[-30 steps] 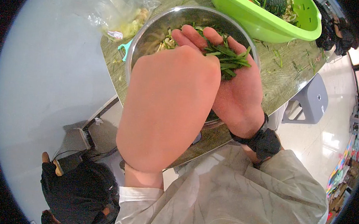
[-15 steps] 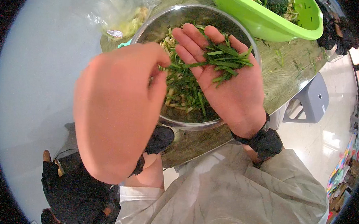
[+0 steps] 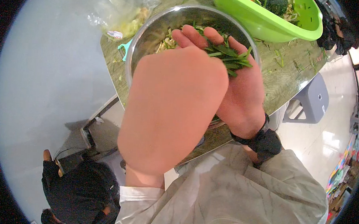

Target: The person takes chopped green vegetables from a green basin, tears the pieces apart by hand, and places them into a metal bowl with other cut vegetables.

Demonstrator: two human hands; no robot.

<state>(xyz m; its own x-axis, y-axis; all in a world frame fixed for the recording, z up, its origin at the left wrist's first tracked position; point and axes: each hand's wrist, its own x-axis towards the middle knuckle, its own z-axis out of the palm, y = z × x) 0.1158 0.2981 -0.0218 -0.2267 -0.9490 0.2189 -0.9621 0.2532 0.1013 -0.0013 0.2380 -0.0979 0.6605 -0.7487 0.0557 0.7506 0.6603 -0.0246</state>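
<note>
My right hand is palm up over a metal bowl. A small heap of chopped garlic chives lies in its cupped palm, the fingers slightly curled. Crossing in front of it, close to the camera, my left hand shows only its back. Its fingers are hidden, so whether they hold anything does not show. Inside the bowl, pale chopped pieces and green bits show past my hands. The left hand covers most of the bowl's contents.
A lime-green basin with vegetables stands at the back right of the wooden table. Beside the bowl are a clear plastic bag and a turquoise object. A grey stool stands at right; a person in black is lower left.
My left hand has moved right, from the bowl's left side to in front of the right palm, and its fingers are now out of sight. The right fingers curl a little more.
</note>
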